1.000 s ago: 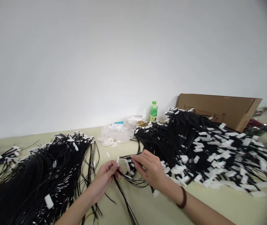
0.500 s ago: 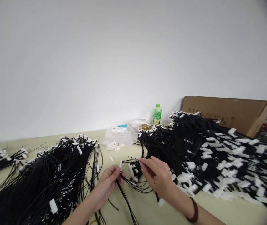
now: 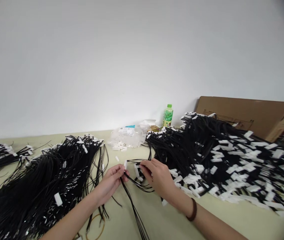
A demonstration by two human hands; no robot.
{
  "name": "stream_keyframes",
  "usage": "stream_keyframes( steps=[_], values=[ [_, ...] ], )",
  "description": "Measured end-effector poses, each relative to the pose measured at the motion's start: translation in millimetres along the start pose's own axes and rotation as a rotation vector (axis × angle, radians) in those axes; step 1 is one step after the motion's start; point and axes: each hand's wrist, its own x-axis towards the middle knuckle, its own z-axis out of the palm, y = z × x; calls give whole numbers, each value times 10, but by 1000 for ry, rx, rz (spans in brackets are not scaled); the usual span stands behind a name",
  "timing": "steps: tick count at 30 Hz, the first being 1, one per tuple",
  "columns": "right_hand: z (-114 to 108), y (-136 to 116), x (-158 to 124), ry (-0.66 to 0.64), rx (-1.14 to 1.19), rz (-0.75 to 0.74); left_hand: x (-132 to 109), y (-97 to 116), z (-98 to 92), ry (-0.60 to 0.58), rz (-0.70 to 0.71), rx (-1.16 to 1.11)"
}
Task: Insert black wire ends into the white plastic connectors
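Observation:
My left hand [image 3: 115,178] pinches a small white connector [image 3: 125,164] with several black wires running from it. Part of the wire bundle [image 3: 135,208] hangs down toward the front of the table, and some wires loop to the right. My right hand [image 3: 156,175] has its thumb and fingertips pinched on thin black wires [image 3: 135,161] just right of the connector. The wire ends under the right fingers are hidden. Beneath and beside the right hand lie white connector pieces [image 3: 137,171] with black wires.
A black wire pile [image 3: 54,186] lies on the left, and a larger one with white connectors [image 3: 206,146] on the right. Behind are a plastic bag [image 3: 134,138] of white parts, a green-capped bottle [image 3: 167,116] and a cardboard box [image 3: 241,113]. A yellowish loop [image 3: 95,226] lies in front.
My right hand has shifted left, closer to the connector, still pinching wires. The left hand keeps its hold on the connector. The whole view has tilted slightly.

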Motion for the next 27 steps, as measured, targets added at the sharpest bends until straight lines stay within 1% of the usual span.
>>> stream_keyframes(
  steps=[3,10,14,23,27],
  values=[
    [29,19,-14,-35,-18,57,-5,2,6,5,1,-1],
    [106,46,-40,-69,-10,116,-6,-5,20,-11,17,23],
    [126,16,-51,-123,10,101,-4,-8,27,-18,24,55],
    [60,13,-22,-173,70,120,-6,7,66,-19,34,48],
    [24,49,-3,-137,47,128,-6,7,68,-1,24,24]
  ],
)
